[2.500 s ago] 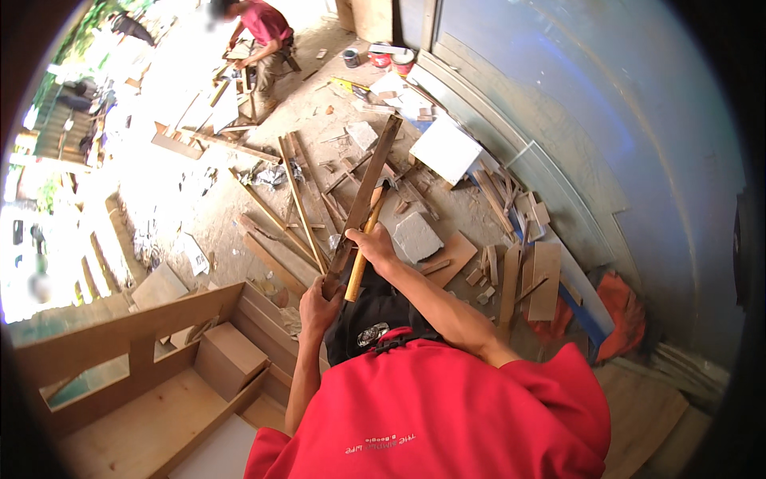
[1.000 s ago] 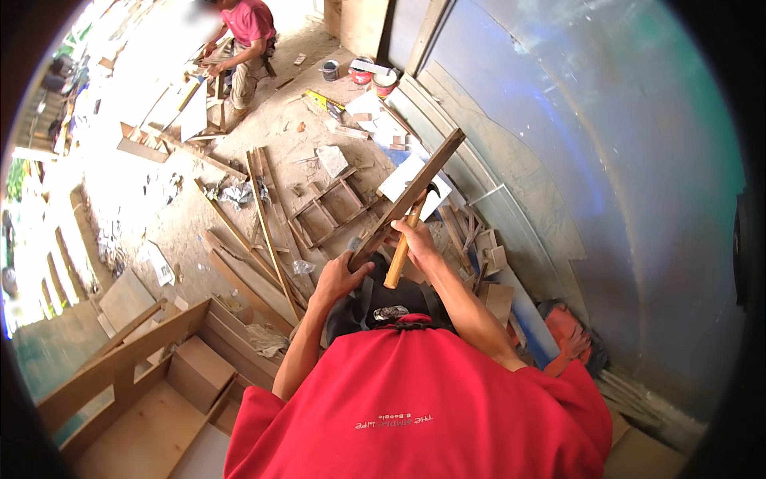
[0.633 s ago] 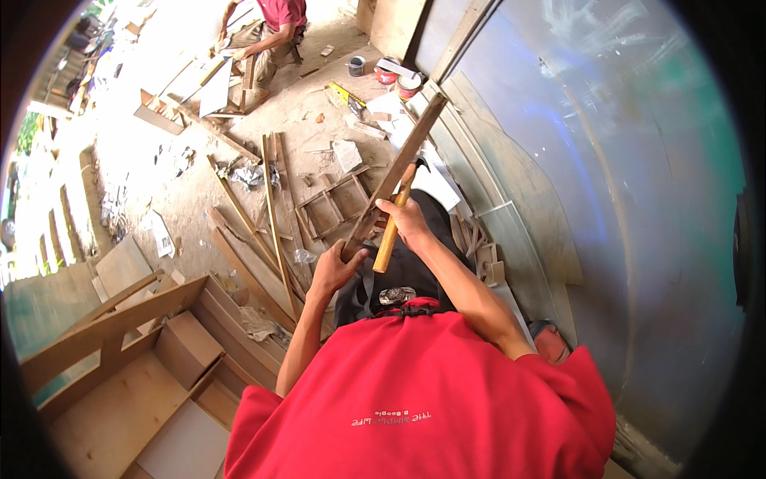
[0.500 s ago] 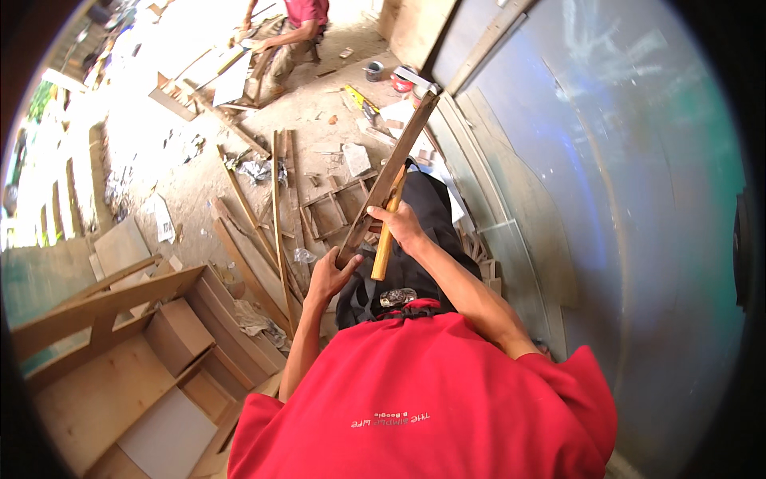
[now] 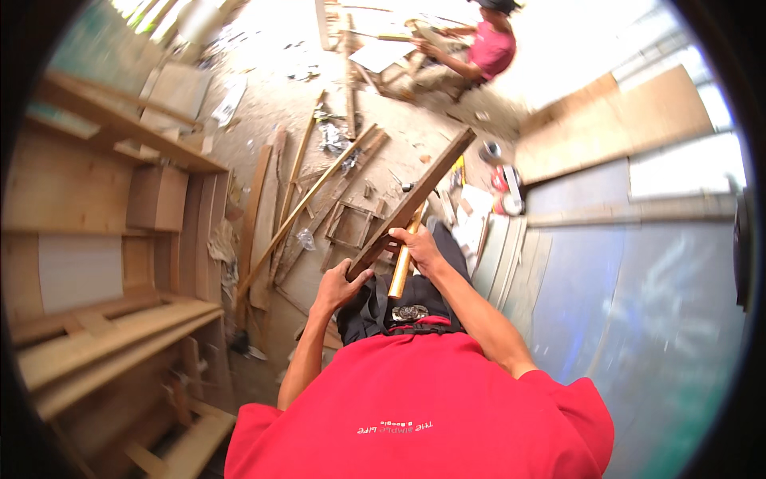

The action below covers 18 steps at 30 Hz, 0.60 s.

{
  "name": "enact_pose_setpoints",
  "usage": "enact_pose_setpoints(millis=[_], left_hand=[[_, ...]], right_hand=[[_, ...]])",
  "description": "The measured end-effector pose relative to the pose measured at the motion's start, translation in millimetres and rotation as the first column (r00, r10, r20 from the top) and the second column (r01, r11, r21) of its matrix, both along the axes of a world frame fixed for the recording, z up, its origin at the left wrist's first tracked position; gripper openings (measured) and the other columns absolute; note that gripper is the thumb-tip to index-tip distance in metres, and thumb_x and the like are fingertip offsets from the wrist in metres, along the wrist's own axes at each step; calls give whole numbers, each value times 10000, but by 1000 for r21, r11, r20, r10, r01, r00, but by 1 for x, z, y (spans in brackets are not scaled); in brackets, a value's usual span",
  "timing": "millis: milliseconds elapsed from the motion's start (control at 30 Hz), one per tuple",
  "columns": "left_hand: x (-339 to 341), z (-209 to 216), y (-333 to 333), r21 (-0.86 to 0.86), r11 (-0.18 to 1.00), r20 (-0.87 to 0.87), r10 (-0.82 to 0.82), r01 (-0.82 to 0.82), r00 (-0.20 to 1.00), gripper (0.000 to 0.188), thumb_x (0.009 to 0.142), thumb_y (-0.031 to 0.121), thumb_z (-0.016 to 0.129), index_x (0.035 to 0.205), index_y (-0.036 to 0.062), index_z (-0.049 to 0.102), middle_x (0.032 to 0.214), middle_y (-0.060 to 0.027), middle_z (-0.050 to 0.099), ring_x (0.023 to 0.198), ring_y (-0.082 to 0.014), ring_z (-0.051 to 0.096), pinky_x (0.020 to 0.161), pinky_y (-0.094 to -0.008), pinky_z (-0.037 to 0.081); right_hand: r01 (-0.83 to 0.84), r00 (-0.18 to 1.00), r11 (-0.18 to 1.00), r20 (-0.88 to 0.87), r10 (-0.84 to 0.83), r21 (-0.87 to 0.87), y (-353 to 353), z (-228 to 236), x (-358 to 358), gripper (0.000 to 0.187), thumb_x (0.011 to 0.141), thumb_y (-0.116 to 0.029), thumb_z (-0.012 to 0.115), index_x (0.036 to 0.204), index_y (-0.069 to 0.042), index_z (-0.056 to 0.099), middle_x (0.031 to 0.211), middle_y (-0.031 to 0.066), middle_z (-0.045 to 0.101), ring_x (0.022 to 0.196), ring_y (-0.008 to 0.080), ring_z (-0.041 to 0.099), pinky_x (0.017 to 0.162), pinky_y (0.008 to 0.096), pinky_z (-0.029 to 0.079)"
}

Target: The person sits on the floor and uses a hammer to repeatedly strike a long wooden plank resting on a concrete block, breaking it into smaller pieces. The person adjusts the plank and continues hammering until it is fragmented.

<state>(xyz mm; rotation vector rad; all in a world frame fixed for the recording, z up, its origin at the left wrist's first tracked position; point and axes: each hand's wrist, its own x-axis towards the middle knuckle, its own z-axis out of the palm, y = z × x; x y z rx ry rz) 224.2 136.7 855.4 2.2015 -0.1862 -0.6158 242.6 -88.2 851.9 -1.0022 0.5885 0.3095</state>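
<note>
Strip of dark wood point(image 5: 423, 191) slants up and away ahead of me, held clear of the floor point(image 5: 415, 128), far end free. My left hand point(image 5: 341, 286) is closed on its near end, which I judge anchors it. My right hand point(image 5: 420, 251) does double duty: closed around the hammer point(image 5: 401, 277) by its yellow handle, thumb laid against the strip partway up (head hidden behind the wood; cannot make it out). Two grip points presumably stop the long end dipping, without either piece being put down. Small wooden frame point(image 5: 351, 222) lies beyond, apart from both hands.
</note>
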Motion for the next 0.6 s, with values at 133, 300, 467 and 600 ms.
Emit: enact_pose_setpoints(millis=[133, 300, 467, 600], left_hand=[[1, -40, -76, 32, 974, -24, 225, -224, 974, 524, 827, 485, 699, 976, -10, 618, 803, -241, 636, 725, -384, 618, 662, -425, 470], [-5, -57, -174, 158, 930, -48, 342, -331, 938, 581, 788, 596, 671, 998, 55, 657, 826, -214, 679, 807, -378, 668, 700, -447, 514], [-14, -49, -251, 222, 923, -44, 331, -314, 943, 587, 787, 604, 661, 1011, 63, 639, 815, -219, 678, 818, -397, 663, 710, -478, 517], [-22, -54, -287, 247, 923, -37, 313, -294, 949, 632, 792, 603, 656, 1023, 16, 603, 786, -235, 662, 790, -416, 651, 699, -488, 509]], right_hand=[[-216, 976, 976, 29, 215, 5, -73, -44, 40, 223, 866, -60, 661, 1054, 10, 564, 962, 86, 640, 887, 221, 661, 771, 391, 606], [-332, 943, 942, -4, 332, -54, -166, -112, 54, 276, 849, -78, 679, 1091, -9, 564, 992, 53, 621, 873, 176, 628, 795, 329, 555], [-395, 910, 917, -111, 399, 56, -238, -109, 56, 254, 860, -118, 647, 1079, -19, 568, 977, 81, 654, 892, 219, 664, 818, 391, 577], [-347, 921, 930, -141, 363, 123, -272, -118, 53, 286, 842, -122, 673, 1075, -2, 558, 956, 62, 621, 839, 181, 639, 766, 341, 559]])
